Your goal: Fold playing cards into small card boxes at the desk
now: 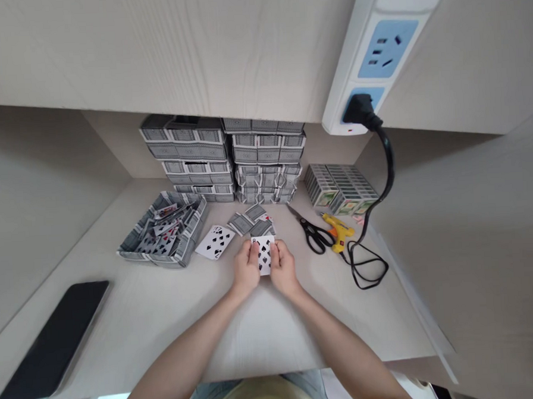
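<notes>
Between my two hands is a playing card (264, 254), an eight of spades by its look, face up near the middle of the desk. My left hand (245, 265) grips its left edge with the thumb on the face. On the right edge, my right hand (283, 265) pinches it the same way. Just beyond lie several grey-backed cards (254, 212), overlapping one another. A larger spade card (215, 242) rests face up to the left of my left hand. Whether more cards sit beneath the held one, I cannot tell.
A box made of cards (191, 245) holds loose cards at left. Stacked card-made boxes (268, 155) stand behind. Card packs (340, 187), black scissors (315, 232) and a yellow glue gun (339, 231) with a cord lie right. A dark phone-like slab (55, 341) lies front left; a power strip (388, 47) hangs above.
</notes>
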`<state>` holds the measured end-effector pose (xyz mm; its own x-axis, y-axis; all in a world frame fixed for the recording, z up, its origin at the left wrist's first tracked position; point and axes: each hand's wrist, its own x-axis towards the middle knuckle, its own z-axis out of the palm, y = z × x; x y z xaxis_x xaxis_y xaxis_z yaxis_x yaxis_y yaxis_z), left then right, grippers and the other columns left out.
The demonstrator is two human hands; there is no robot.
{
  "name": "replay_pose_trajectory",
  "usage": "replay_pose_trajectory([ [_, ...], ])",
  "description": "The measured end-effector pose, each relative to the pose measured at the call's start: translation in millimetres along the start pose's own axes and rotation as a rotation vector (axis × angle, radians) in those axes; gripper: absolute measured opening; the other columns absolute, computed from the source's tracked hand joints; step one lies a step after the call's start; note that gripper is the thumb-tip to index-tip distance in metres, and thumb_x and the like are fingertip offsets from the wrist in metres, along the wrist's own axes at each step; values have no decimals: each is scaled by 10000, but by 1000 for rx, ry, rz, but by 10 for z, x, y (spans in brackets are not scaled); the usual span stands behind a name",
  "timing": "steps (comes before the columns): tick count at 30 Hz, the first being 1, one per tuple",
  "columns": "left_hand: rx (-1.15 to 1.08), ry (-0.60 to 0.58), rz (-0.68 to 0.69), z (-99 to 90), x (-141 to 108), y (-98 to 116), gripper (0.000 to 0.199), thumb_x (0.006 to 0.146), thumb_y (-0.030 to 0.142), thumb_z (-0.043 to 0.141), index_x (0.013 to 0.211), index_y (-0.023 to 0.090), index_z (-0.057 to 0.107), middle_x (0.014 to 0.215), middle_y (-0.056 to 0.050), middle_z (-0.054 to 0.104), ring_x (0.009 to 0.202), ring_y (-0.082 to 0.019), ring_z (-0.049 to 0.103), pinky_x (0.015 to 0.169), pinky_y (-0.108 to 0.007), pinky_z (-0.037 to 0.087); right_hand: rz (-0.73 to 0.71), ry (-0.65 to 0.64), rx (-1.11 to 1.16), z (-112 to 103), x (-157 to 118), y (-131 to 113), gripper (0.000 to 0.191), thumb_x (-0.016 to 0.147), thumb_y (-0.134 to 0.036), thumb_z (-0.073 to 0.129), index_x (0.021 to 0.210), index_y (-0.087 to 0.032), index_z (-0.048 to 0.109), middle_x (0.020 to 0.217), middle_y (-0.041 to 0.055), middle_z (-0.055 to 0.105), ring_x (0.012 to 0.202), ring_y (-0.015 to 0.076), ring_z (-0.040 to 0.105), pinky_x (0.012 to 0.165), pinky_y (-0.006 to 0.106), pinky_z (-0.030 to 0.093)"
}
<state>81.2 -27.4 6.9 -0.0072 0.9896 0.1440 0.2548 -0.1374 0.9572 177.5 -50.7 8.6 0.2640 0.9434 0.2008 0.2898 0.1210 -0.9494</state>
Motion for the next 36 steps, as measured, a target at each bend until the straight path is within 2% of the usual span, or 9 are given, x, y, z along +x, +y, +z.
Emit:
replay_pose_trajectory([
  [3,11,-8,6,-18,9,0,320,824,435,389,669,170,478,568,16,495,537,-113,470,505,-216,366,16,-20,31,-34,31,16,266,851,-414,337,736,-197,440,604,-26,470,552,117,444,520,218,371],
  [6,-10,-9,11,-40,25,10,305,826,434,392,746,167,515,632,6,537,585,-119,496,533,-215,390,46,-118,97,-98,99,20,302,827,-447,380,676,-194,445,568,-38,429,523,109,416,490,211,351],
  [10,-110,-36,-33,-44,53,-11,285,810,430,424,852,169,530,665,9,559,590,-117,512,541,-211,413,55,-216,185,-169,169,15,301,797,-450,437,715,-175,527,615,-19,489,571,120,464,543,222,389],
  [17,-228,-65,-67,-19,72,-66,289,777,396,469,936,166,545,728,-3,592,626,-123,533,573,-221,430,81,-176,244,-163,145,7,297,786,-436,463,828,-164,576,708,18,585,641,144,528,591,246,431],
  [23,-240,-22,-79,-24,84,-36,256,736,273,445,927,160,573,763,-7,605,653,-130,536,592,-231,429,204,-156,428,-155,129,-23,297,749,-419,526,943,-198,482,587,-30,577,472,122,501,462,230,406],
  [32,-308,-112,-74,-66,88,22,247,731,242,460,945,164,557,730,10,557,618,-110,487,559,-208,392,231,-180,526,-209,148,-54,290,712,-424,589,852,-209,454,549,-51,552,447,105,487,457,226,405],
  [36,-360,-154,-30,-104,114,90,314,737,218,471,1043,179,530,618,47,457,560,-89,437,544,-190,368,240,-169,521,-223,166,-68,280,710,-417,600,838,-211,461,482,-77,492,376,76,400,390,194,335],
])
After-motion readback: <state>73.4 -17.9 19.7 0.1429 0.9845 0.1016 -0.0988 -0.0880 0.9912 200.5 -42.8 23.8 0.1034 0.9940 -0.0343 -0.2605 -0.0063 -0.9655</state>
